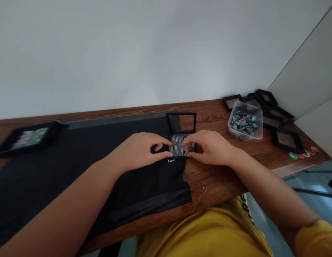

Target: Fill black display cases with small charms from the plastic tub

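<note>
A small black hinged case lies on the table between my hands, its clear-windowed lid standing up at the back. Several small colourful pieces sit inside the case; their kind is too small to make out. My left hand grips the case's left side, thumb near the front corner and fingertips over the edge. On the right side, my right hand is closed around the edge, with a fingertip reaching over the contents. Just in front of the case lies a tiny white piece.
A black sheet covers the wooden table's left and middle. At left lies a black tray of wrapped pieces. To the right stand a clear plastic tub of green packets and several black cases. A wall rises behind.
</note>
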Motion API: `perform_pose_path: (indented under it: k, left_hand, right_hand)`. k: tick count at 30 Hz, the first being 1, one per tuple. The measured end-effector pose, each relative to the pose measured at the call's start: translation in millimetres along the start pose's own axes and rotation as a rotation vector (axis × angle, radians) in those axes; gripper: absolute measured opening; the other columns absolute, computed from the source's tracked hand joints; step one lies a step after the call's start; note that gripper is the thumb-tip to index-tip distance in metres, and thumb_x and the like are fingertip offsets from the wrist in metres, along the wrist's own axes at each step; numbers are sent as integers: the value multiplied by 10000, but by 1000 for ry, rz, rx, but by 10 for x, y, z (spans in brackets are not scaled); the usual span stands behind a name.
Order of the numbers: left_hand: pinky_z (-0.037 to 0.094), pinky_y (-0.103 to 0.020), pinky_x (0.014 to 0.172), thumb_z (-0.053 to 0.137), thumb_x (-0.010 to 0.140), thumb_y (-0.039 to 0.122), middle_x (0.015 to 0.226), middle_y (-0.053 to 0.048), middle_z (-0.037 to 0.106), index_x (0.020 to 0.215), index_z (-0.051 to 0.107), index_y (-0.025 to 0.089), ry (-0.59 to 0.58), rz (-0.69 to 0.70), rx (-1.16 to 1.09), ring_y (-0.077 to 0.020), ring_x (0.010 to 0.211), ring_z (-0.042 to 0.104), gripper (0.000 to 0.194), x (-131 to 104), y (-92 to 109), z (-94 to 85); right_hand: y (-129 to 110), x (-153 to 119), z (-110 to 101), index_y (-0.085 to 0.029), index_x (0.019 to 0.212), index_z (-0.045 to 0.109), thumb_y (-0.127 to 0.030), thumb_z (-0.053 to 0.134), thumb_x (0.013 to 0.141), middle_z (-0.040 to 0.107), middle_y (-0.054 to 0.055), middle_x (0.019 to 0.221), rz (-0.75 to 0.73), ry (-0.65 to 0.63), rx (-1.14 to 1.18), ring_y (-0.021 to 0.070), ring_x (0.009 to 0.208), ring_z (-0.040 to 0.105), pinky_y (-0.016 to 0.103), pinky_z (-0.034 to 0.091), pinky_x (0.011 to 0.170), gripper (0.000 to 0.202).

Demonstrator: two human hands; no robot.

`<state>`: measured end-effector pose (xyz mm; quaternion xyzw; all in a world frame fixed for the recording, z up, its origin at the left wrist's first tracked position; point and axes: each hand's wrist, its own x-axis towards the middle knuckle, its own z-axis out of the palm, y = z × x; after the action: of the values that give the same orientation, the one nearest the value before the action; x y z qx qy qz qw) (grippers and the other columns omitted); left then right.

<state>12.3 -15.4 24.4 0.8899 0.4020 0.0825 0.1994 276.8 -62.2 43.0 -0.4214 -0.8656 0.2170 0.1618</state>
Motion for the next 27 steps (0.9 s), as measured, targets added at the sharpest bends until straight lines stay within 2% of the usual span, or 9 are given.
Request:
perform_pose_path:
  k: [3, 5, 13, 20, 27]
  left_hand:
    - [426, -281, 665, 696, 844, 592, 700, 18, 675, 1101, 826, 297, -31, -39, 22, -154, 641, 607, 413, 7, 15, -14]
    - [418, -283, 662, 696, 844, 586, 684, 21, 660, 1104, 829, 298, -43, -53, 27, -150, 630, 593, 410, 9, 24, -21]
    - [431, -280, 661, 650, 872, 631, 657, 28, 636, 1109, 829, 302, -29, 13, -18, -139, 609, 572, 443, 2, 16, 7]
    - [418, -278, 642, 651, 869, 626, 657, 37, 634, 1121, 820, 299, -36, 10, -42, -138, 610, 585, 447, 8, 32, 27]
    - [399, -278, 617, 654, 859, 611, 657, 31, 642, 1104, 813, 282, -39, 3, -60, -140, 585, 580, 440, 11, 61, 39]
  right_hand:
    - [-35, -1, 19, -202, 974, 722, -131, 711, 871, 777, 24, 961, -20, -2, -1, 186, 879, 672, 288, 418, 790, 126]
    - [-48, -5, 23, -199, 939, 706, -148, 713, 865, 765, 26, 946, -36, -12, -7, 188, 869, 661, 287, 404, 769, 90]
    - [-74, -16, 18, -223, 1031, 693, -186, 769, 848, 761, 4, 977, -81, -95, 62, 170, 855, 666, 267, 404, 744, 202]
    - [-37, -8, 33, -209, 1116, 713, -227, 767, 875, 773, 25, 987, -44, -62, 13, 183, 864, 671, 284, 414, 766, 247]
    - [-17, 6, 56, -189, 1092, 719, -220, 769, 887, 775, 40, 991, -40, -23, 37, 180, 862, 679, 285, 432, 781, 213]
